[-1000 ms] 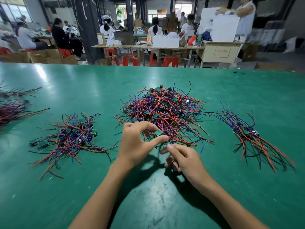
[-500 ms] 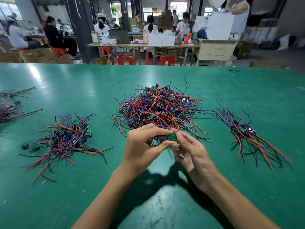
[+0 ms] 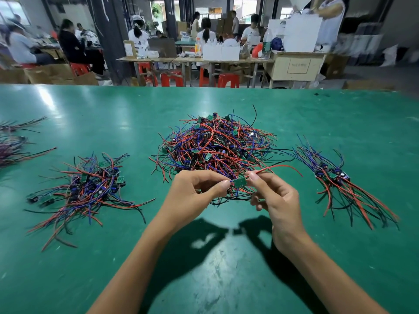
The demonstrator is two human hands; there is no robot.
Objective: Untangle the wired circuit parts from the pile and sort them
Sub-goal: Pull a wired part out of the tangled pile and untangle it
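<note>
A big tangled pile (image 3: pixel 217 146) of small green circuit boards with red, blue and black wires lies in the middle of the green table (image 3: pixel 226 268). At its near edge, one small green board (image 3: pixel 240 182) is held between both hands. My left hand (image 3: pixel 195 191) pinches its left end, where the blue wires leave. My right hand (image 3: pixel 274 198) pinches its right end, where a red wire (image 3: pixel 281 167) arcs off to the right. The board's other wires still run into the pile.
A loose heap of wired boards (image 3: pixel 88 189) lies to the left and a combed-out bundle (image 3: pixel 340 184) to the right. More wire bundles (image 3: pixel 13 146) sit at the far left edge. Beyond the table are workbenches, red stools and people.
Both hands have lifted the green board off the pile's near edge and drawn slightly apart. A red wire now trails out to the right of my right hand.
</note>
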